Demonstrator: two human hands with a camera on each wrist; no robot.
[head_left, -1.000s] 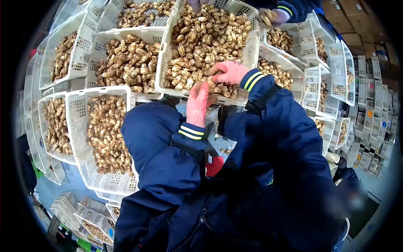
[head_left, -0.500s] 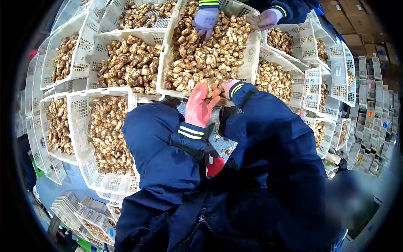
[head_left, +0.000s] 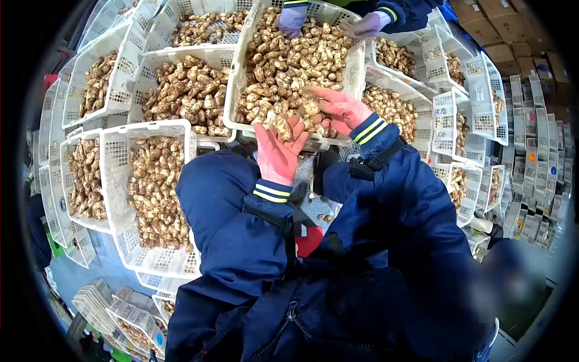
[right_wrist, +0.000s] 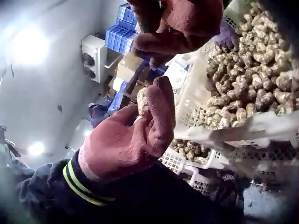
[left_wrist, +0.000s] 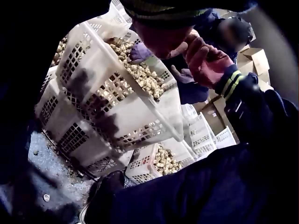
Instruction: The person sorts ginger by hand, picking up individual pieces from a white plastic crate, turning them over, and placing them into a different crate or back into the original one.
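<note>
My left hand (head_left: 278, 154), in a pink glove, holds a knobbly brown-and-cream piece of produce (head_left: 281, 127) near the front rim of a large white crate (head_left: 235, 90). Thumb and fingers of that left hand (right_wrist: 133, 140) pinch the piece (right_wrist: 143, 101) in the right wrist view. To its right, over the same crate, my right hand (head_left: 347, 113) has its index finger stretched toward the left. Similar pieces (head_left: 295, 60) fill the crate and lie behind those fingertips. In the left wrist view the right hand (left_wrist: 210, 65) faces the left one, with no piece plainly showing in it.
Another person's gloved hands (head_left: 292, 21) reach into the crate's far end. More white crates of this produce stand left (head_left: 111, 175) and right (head_left: 427, 120). Cardboard boxes (head_left: 482, 24) are stacked at the far right, and a speckled blue floor (head_left: 313, 208) shows below.
My right hand came in against the left, then drew back up and right. The left palm has turned upward with the piece. The other person's hand has come into the crate's far end.
</note>
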